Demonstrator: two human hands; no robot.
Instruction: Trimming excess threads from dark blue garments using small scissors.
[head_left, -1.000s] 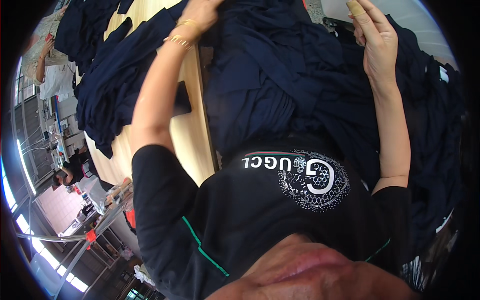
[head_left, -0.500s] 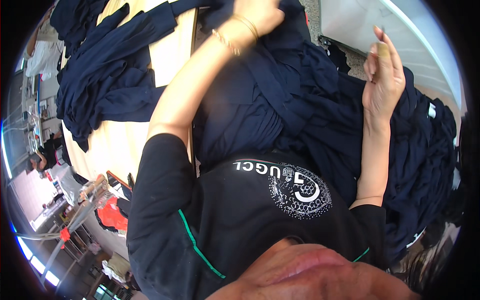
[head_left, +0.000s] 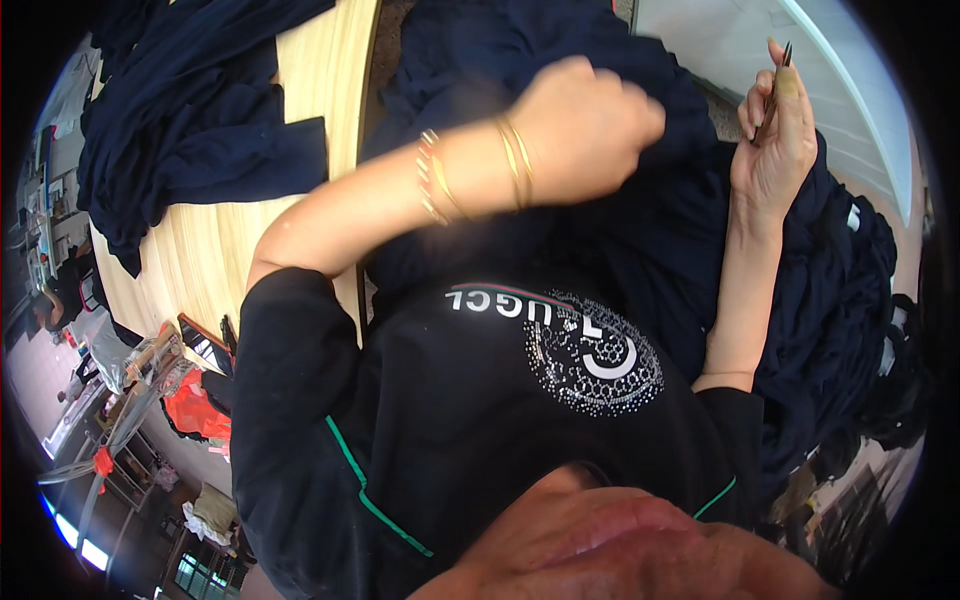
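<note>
In right grip [head_left: 780, 152], clamps slim, dark, pointed tool [head_left: 767, 114], upper right of frame; curls left grip [head_left: 585, 128] over rumpled navy cloth [head_left: 480, 50], upper centre, cannot tell if clamped.

Cloth [head_left: 190, 145]: plain navy. Table [head_left: 322, 75]: pale yellow wood, streaky grain. Shirt [head_left: 430, 420]: black, green piping [head_left: 346, 450], white print [head_left: 517, 306], round white-dotted motif [head_left: 600, 378]. Bangles [head_left: 526, 165]: gold. Tool [head_left: 787, 55]: dark. Panel [head_left: 730, 60]: greyish white. Lower-left item [head_left: 193, 405]: orange-red.
</note>
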